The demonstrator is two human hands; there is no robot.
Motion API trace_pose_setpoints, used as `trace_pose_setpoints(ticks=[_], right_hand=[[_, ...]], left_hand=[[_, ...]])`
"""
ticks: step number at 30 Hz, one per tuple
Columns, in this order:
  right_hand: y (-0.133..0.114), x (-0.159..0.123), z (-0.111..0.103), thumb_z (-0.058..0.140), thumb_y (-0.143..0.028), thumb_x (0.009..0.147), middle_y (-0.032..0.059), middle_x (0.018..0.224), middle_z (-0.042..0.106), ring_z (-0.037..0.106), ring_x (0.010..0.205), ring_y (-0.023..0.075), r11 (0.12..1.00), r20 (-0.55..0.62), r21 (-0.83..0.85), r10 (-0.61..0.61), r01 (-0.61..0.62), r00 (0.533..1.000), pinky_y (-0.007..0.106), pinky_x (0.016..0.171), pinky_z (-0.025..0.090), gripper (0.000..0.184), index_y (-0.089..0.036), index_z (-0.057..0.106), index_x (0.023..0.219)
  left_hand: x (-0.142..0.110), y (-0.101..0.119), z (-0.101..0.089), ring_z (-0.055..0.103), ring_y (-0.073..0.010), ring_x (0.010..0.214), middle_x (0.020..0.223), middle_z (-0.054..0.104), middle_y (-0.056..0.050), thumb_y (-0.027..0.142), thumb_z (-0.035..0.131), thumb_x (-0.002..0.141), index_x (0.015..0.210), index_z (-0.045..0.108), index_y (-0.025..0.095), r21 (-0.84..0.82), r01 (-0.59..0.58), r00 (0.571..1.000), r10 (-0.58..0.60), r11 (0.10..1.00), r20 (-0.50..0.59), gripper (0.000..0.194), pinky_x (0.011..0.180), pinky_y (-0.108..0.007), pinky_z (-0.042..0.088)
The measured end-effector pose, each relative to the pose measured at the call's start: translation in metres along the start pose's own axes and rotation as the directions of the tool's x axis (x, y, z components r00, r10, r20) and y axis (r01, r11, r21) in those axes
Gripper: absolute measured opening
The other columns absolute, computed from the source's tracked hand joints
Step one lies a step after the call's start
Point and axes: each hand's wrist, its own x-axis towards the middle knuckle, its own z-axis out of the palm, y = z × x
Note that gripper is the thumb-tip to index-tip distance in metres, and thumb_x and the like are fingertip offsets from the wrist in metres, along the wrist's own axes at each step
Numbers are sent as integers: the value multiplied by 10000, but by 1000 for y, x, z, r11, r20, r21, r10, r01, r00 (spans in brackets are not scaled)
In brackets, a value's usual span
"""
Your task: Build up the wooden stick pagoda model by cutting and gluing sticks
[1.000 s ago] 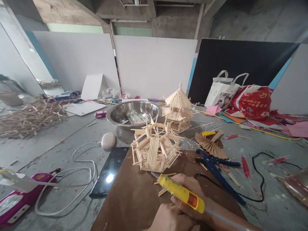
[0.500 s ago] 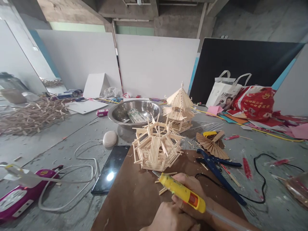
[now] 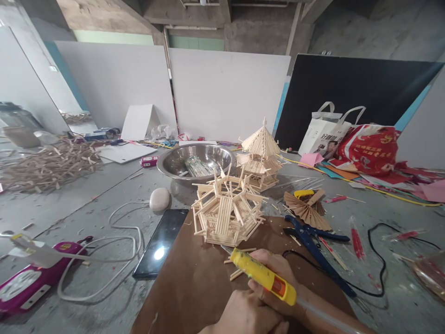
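Right hand [image 3: 278, 265], angled forward-left, grips a yellow glue gun [image 3: 259, 274].

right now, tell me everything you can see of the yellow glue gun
The yellow glue gun looks plastic, with an orange-red panel towards its rear, a pointed, metallic-looking nozzle and smudges near the front. It is tilted over the brown sheet, gripped in the right hand, nozzle aimed forward and left at the base of the stick model; whether they touch is unclear. A translucent rod runs back from its rear. Its grip and trigger are hidden.
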Motion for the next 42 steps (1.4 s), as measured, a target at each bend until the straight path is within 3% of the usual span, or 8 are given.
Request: trace_pose_setpoints(ticks=[7, 27, 42], right_hand=[[4, -4, -2, 554, -219, 634, -13, 744, 610, 593, 612, 143, 999, 59, -32, 11, -9, 998, 240, 541, 479, 258, -254, 513, 887], [1, -2, -2, 548, -230, 650, -6, 695, 600, 577, 583, 128, 999, 26, -41, -30, 31, 999, 219, 520, 458, 212, -222, 518, 860], [1, -3, -3, 564, -207, 633, -15, 729, 621, 591, 597, 146, 998, 42, -65, 13, -10, 999, 241, 526, 475, 282, -279, 514, 901]], left_hand=[[-1, 0, -1, 389, -43, 407, 442, 472, 32, 216, 414, 771, 471, 456, 158, 17, 2, 1000, -2, 1000, 3, 308, 394, -142, 295], [0, -2, 0, 353, -37, 382, 408, 438, 50, 207, 426, 763, 453, 433, 154, 25, -21, 1000, 22, 999, -21, 315, 388, -133, 275], [0, -3, 0, 351, -36, 399, 438, 463, 45, 199, 430, 760, 476, 463, 157, -5, -30, 999, 30, 1000, -30, 289, 388, -140, 260]])
